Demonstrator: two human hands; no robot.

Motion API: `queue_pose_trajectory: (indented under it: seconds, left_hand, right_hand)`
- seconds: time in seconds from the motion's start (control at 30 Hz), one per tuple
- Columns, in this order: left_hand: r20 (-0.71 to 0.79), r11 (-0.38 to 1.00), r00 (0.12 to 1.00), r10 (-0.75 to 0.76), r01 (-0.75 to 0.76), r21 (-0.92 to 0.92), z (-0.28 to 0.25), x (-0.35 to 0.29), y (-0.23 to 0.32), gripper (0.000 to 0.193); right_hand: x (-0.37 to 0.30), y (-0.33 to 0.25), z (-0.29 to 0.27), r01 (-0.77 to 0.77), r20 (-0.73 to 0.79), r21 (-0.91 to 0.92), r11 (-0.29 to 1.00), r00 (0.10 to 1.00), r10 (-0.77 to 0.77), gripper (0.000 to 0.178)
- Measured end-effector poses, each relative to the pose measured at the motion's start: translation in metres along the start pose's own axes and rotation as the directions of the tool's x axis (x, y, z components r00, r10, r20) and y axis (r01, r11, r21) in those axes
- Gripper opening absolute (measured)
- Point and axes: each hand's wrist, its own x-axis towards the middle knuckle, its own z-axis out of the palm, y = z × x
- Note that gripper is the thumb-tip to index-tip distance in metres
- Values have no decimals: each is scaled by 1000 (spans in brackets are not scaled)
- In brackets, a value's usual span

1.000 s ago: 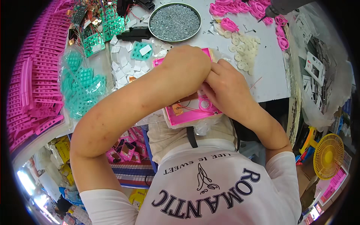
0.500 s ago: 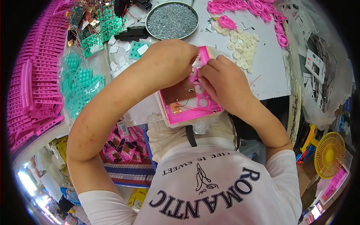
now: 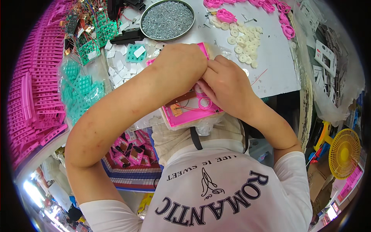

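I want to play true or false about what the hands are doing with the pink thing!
1. Both hands, the left hand and the right hand, are on the pink case. True.
2. The round tray is full of blue marbles. False: it holds small grey metal bits.
3. White discs lie on the table beyond the hands. True.
4. The yellow fan sits on the person's left. False: it is on the right.
5. The case is shut. False: it lies open, wires showing inside.

Pink rectangular plastic housing (image 3: 184, 116): was smooth, slightly glossy.
Round metal tray of small screws (image 3: 167, 19): looked dull grey, grainy.
White plastic discs (image 3: 243, 44): appeared matt.
Yellow plastic fan grille (image 3: 344, 152): looked glossy.
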Motion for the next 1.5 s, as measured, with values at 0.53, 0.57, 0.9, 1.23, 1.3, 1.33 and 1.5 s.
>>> queue_pose_trajectory:
  seconds: [0.53,0.57,0.9,1.23,1.3,1.33,1.5]
  left_hand:
    - [-351,841,894,-280,52,-538,39,-40,-17,12]
    - [-346,825,892,-290,50,-563,39,-40,-17,13]
    - [-345,814,887,-307,56,-579,39,-38,-18,13]
    - [-337,942,922,-191,76,-326,31,-33,-19,12]
    - [-327,974,940,-101,26,-226,29,-30,-23,12]
    - [-296,983,954,-47,-8,-183,27,-28,-26,12]
    - [-222,987,962,157,-161,1,14,-24,-37,10]
  right_hand:
    - [23,30,14,150,-115,166,975,985,-132,13]
    - [25,30,14,142,-96,171,975,987,-127,13]
    - [36,34,5,184,118,178,967,971,-207,16]
    - [4,7,1,183,53,5,983,982,-183,31]
    - [3,6,3,174,28,-9,985,984,-174,33]
    - [2,2,5,161,21,-22,987,987,-160,34]
    - [1,-4,8,132,21,-79,988,991,-130,39]
